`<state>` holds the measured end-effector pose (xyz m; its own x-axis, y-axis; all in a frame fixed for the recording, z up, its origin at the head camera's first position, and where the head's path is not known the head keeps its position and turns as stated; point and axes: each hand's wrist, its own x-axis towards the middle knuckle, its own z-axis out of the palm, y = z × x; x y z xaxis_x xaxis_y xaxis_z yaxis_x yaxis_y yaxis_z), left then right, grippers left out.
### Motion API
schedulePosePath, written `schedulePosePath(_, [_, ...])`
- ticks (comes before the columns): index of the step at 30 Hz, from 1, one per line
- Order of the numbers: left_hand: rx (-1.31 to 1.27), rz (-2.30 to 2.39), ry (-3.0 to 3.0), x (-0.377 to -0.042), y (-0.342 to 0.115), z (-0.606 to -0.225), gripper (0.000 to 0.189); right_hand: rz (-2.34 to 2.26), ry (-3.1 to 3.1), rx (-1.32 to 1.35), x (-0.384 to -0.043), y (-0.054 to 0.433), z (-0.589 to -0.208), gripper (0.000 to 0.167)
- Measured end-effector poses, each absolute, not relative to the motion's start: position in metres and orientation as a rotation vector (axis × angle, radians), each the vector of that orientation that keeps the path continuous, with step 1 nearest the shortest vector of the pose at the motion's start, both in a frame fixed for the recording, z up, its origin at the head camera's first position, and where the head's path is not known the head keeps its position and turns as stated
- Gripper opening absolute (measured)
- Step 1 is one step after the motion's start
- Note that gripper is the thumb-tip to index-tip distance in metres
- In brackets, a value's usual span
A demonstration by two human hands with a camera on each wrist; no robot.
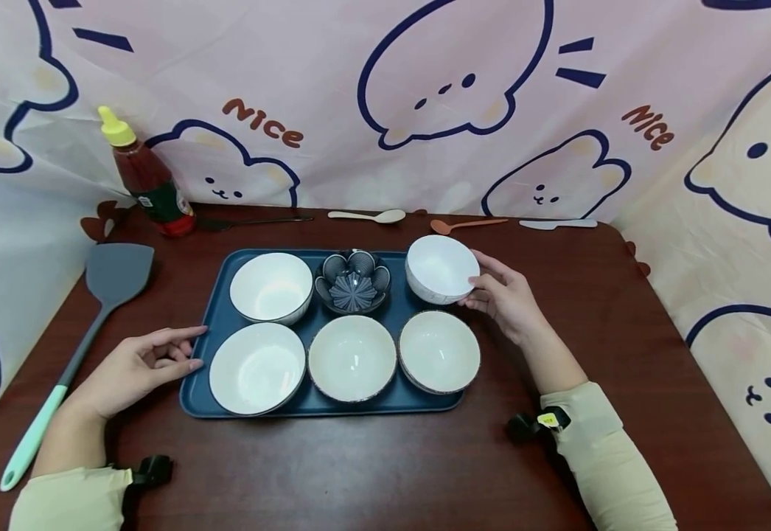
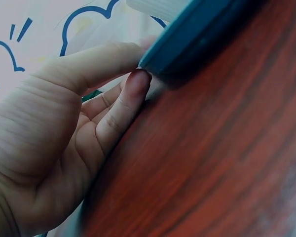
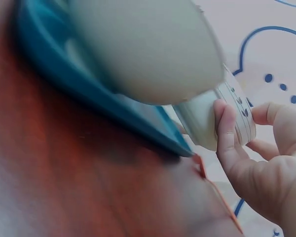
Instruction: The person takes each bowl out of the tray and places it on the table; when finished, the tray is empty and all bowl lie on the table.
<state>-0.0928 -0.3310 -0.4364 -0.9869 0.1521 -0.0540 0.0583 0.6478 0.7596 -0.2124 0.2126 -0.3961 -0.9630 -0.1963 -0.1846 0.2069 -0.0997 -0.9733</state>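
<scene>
My right hand (image 1: 501,295) grips the right side of a white bowl (image 1: 441,265), thumb at the rim and fingers below. This bowl is at the back right of a blue tray (image 1: 359,411); its patterned outer side (image 3: 237,106) shows in the right wrist view. At the tray's left edge, my left hand (image 1: 136,369) pinches the rim with thumb and fingertips. A white bowl (image 1: 271,287) and a dark flower-shaped bowl (image 1: 352,282) stand in the tray's back row. Along the front are three white bowls, left (image 1: 257,369), middle (image 1: 352,359) and right (image 1: 440,352).
Left of the tray lies a grey spatula (image 1: 118,273) with a mint handle. A red sauce bottle (image 1: 153,184) with a yellow cap stands at the back left. Along the back edge lie a black fork (image 1: 253,220), a white spoon (image 1: 385,216), an orange spoon (image 1: 444,226) and a white knife (image 1: 558,223).
</scene>
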Motion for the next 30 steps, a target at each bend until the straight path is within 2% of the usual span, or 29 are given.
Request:
schedulePosePath(8, [0.187, 1.282, 2.748, -0.092, -0.333, -0.433, 0.051, -2.271, 1.873, 0.111, -0.222, 0.232, -0.386, 0.058])
schedulePosePath(15, [0.2, 1.289, 2.736, -0.093, -0.331, -0.437, 0.051, -2.33, 1.9, 0.22, -0.225, 0.243, -0.397, 0.063])
schedulePosePath(30, [0.208, 1.28, 2.761, -0.091, -0.329, -0.437, 0.05, -2.323, 1.871, 0.25, -0.223, 0.236, -0.408, 0.07])
